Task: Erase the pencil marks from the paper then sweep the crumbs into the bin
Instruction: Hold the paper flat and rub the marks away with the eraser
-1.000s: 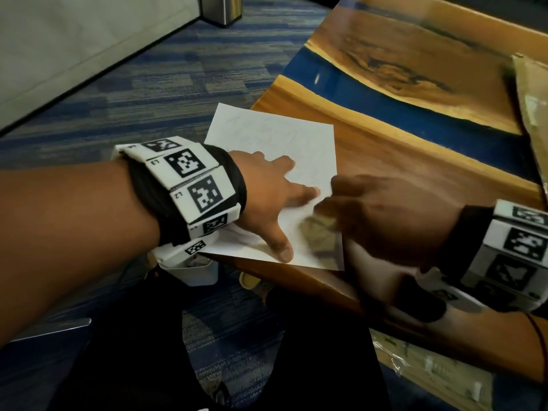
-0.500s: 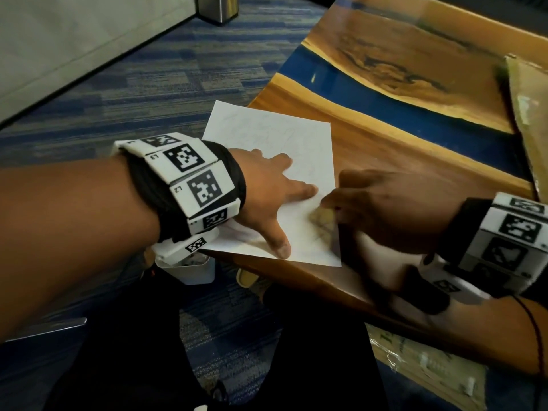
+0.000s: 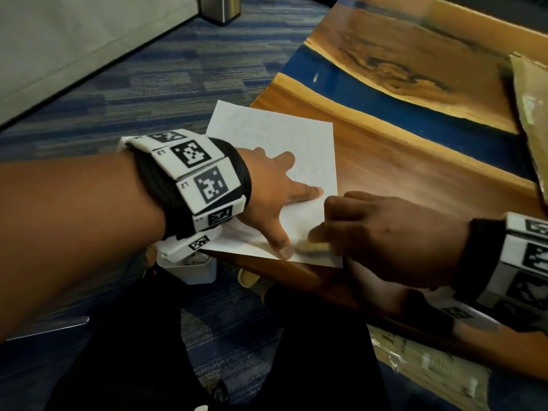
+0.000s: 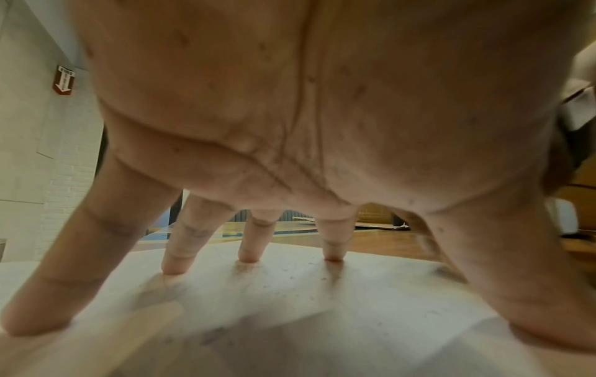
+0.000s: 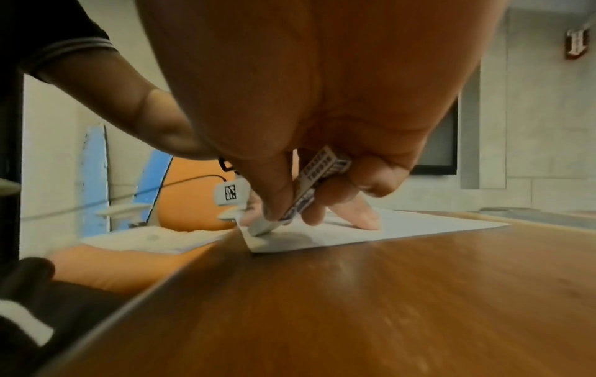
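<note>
A white sheet of paper (image 3: 275,137) with faint pencil marks lies at the near left corner of the wooden table (image 3: 415,179), its left part overhanging the edge. My left hand (image 3: 275,197) presses flat on the paper (image 4: 290,306) with straight, spread fingers (image 4: 248,252). My right hand (image 3: 370,232) pinches a white eraser (image 5: 300,201) in a printed sleeve, its tip pressed on the paper's near right corner (image 5: 290,242). In the head view the eraser (image 3: 314,247) is a blur just right of the left thumb. Small dark crumbs dot the paper in the left wrist view.
A small white bin (image 3: 192,266) stands on the carpet below the table's near left corner, under my left wrist. A brown cardboard piece (image 3: 530,114) lies at the table's far right. A metal bin (image 3: 219,7) stands far off on the floor.
The right hand with the eraser has slid back and forth over the paper's near right corner, ending nearer the front edge. The left hand has stayed pressed on the paper.
</note>
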`<state>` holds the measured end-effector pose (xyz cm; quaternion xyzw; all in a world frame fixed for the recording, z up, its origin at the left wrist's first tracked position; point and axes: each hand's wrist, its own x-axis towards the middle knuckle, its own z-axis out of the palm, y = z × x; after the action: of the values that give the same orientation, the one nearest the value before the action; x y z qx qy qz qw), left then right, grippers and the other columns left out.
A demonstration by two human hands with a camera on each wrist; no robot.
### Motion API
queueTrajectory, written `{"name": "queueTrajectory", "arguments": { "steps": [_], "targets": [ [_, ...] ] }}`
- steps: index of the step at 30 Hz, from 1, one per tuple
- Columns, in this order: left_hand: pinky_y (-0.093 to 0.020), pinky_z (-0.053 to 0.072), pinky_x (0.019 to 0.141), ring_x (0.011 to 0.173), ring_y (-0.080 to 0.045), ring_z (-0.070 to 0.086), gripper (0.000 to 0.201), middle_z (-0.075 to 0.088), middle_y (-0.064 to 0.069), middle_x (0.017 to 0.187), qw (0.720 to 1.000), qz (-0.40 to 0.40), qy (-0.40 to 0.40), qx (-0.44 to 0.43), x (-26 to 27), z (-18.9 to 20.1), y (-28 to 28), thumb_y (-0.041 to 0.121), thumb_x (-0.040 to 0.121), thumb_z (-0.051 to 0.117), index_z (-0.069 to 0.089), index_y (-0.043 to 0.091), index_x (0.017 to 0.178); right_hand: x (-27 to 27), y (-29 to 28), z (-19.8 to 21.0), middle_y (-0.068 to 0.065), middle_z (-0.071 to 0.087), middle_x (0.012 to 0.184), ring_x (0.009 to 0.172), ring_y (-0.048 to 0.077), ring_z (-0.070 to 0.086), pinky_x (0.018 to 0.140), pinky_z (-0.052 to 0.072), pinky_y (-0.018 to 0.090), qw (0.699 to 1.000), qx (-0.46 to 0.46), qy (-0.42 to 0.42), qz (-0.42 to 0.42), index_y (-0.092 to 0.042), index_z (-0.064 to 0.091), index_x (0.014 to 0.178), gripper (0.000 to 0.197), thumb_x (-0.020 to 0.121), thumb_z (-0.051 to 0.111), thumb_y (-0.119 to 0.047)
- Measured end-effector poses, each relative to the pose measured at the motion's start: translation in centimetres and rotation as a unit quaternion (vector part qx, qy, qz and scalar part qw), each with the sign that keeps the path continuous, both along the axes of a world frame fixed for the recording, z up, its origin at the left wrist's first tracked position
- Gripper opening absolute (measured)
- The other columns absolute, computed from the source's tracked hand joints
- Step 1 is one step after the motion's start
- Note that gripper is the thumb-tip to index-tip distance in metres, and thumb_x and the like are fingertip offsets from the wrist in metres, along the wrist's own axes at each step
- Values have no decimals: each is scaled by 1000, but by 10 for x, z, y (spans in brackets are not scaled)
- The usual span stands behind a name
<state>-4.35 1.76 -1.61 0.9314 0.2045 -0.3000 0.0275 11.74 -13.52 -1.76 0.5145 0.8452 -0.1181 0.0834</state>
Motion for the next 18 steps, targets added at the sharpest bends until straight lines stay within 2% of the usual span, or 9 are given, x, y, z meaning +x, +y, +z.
{"name": "queueTrajectory", "arguments": {
  "steps": [2, 5, 6, 8, 10, 12, 14, 15, 18],
  "targets": [
    [-58, 42, 104, 141, -41, 28, 116, 5, -3, 164, 1000, -2, -1, 3, 0, -1, 1, 95, 57, 59, -10, 66, 146, 9, 6, 1, -1, 57, 111, 91, 18, 55, 70, 53, 34, 999, 20, -4, -39, -28, 59, 133, 39, 95, 51, -28],
    [-58, 42, 104, 141, -40, 28, 116, 6, -2, 163, 1000, -4, -1, 9, 0, -2, 0, 95, 57, 59, -10, 67, 146, 25, 13, 4, -6, 52, 107, 87, 12, 45, 65, 33, 17, 991, 82, -31, -104, -28, 60, 133, 36, 97, 55, -26],
    [-58, 42, 104, 141, -40, 28, 116, 6, -2, 163, 1000, -4, 0, 9, 0, -1, 0, 95, 57, 59, -9, 67, 146, 22, 11, 3, -7, 51, 105, 86, 13, 47, 65, 36, 17, 992, 74, -32, -97, -28, 60, 132, 36, 96, 57, -24],
    [-58, 43, 103, 142, -40, 27, 115, 5, -1, 164, 1000, -4, 0, 8, 0, -1, 0, 95, 58, 59, -9, 66, 147, 10, 3, -2, -3, 54, 108, 89, 19, 54, 69, 51, 31, 999, 24, -2, -32, -27, 58, 132, 38, 95, 61, -22],
    [-58, 42, 104, 142, -40, 26, 116, 5, -2, 164, 1000, -4, 0, 7, 0, -1, 1, 95, 57, 59, -10, 67, 146, 9, 1, -3, -2, 55, 110, 91, 18, 53, 72, 55, 38, 1000, 7, 10, -7, -29, 57, 133, 37, 96, 57, -25],
    [-59, 41, 105, 142, -40, 27, 116, 5, -3, 164, 1000, -6, 0, 9, 0, -2, 1, 96, 56, 58, -11, 67, 145, 21, 10, 2, -5, 53, 109, 89, 12, 47, 71, 48, 27, 996, 46, -5, -81, -29, 58, 134, 38, 97, 51, -30],
    [-59, 41, 106, 142, -40, 26, 116, 5, -3, 164, 1000, -6, 1, 10, 0, -2, 1, 96, 57, 58, -11, 67, 146, 29, 13, 4, -7, 50, 106, 87, 11, 43, 67, 33, 15, 990, 80, -32, -111, -28, 60, 134, 38, 97, 51, -31],
    [-59, 41, 105, 142, -40, 26, 116, 4, -2, 164, 1000, -6, 1, 9, 0, -2, 1, 96, 57, 58, -10, 67, 146, 25, 10, 4, -7, 50, 106, 87, 13, 46, 68, 33, 15, 992, 76, -29, -98, -26, 60, 133, 39, 96, 52, -31],
    [-59, 42, 105, 143, -40, 25, 116, 3, -1, 165, 1000, -4, 1, 4, 0, -1, 1, 95, 58, 59, -10, 67, 146, 2, -2, -3, -3, 55, 111, 91, 17, 54, 71, 51, 30, 1000, 2, 3, -2, -26, 58, 134, 41, 95, 48, -34]
  ]
}}
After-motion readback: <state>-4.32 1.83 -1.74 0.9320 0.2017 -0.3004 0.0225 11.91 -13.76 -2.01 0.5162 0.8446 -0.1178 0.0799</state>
